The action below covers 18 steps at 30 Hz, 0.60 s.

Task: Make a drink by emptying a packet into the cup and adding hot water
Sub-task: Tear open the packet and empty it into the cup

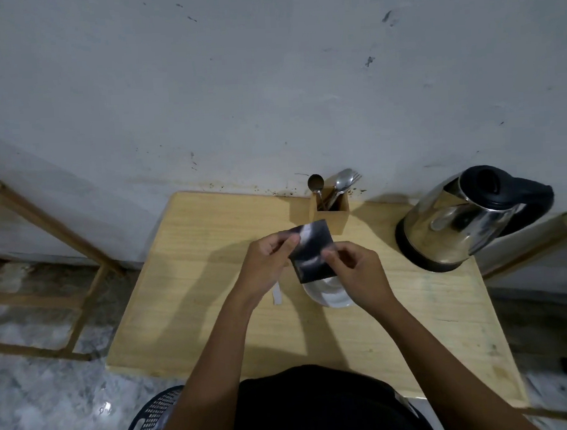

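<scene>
A dark, shiny packet [311, 252] is held up over the white cup [329, 295] on the wooden table [198, 299]. My left hand [268, 264] pinches the packet's upper left edge. My right hand [359, 273] pinches its right side. The packet and my right hand hide most of the cup. A steel electric kettle [464, 216] with a black lid and handle stands at the table's back right.
A wooden holder [329, 212] with spoons and a fork stands against the wall behind the packet. A small white strip [277, 293] lies on the table left of the cup. A wooden frame [51, 273] stands at the left, and a dark mesh basket [154, 418] sits near my body.
</scene>
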Each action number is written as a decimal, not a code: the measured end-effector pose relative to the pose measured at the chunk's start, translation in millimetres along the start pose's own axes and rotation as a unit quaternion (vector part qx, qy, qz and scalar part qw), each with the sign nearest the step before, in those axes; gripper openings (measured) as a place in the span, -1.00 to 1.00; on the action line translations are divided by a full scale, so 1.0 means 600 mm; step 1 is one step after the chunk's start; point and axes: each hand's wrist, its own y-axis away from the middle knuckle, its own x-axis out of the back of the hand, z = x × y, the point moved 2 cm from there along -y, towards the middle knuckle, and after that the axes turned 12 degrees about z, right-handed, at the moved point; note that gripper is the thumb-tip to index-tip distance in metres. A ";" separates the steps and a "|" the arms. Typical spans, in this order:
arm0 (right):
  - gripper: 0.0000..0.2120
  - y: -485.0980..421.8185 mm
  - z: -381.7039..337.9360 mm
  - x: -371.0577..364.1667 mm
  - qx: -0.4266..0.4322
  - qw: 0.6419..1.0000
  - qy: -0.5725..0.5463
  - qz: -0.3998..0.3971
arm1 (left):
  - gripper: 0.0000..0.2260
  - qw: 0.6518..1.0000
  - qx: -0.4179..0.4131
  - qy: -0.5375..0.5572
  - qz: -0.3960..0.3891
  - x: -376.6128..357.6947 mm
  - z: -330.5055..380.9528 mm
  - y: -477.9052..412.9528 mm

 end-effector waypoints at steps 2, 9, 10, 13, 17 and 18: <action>-0.90 0.007 0.008 0.024 -0.012 0.999 -0.009 0.042 | -0.86 0.998 0.002 -0.049 -0.030 -0.017 -0.002 -0.006; -0.77 0.037 0.050 0.069 -0.130 0.984 -0.102 0.072 | -0.89 0.995 0.041 -0.037 -0.080 -0.077 -0.011 -0.008; -0.75 0.042 0.057 0.072 -0.142 0.981 -0.108 0.072 | -0.89 0.995 0.044 -0.033 -0.083 -0.084 -0.013 -0.005; -0.73 0.055 0.072 0.086 -0.159 0.975 -0.115 0.101 | -0.84 0.995 0.024 -0.058 -0.082 -0.100 -0.026 0.001; -0.72 0.059 0.082 0.106 -0.116 0.982 -0.042 0.143 | -0.72 0.988 -0.027 -0.150 -0.010 -0.087 -0.061 -0.009; -0.69 0.058 0.084 0.110 -0.108 0.983 -0.026 0.147 | -0.66 0.983 -0.030 -0.182 -0.006 -0.079 -0.075 -0.012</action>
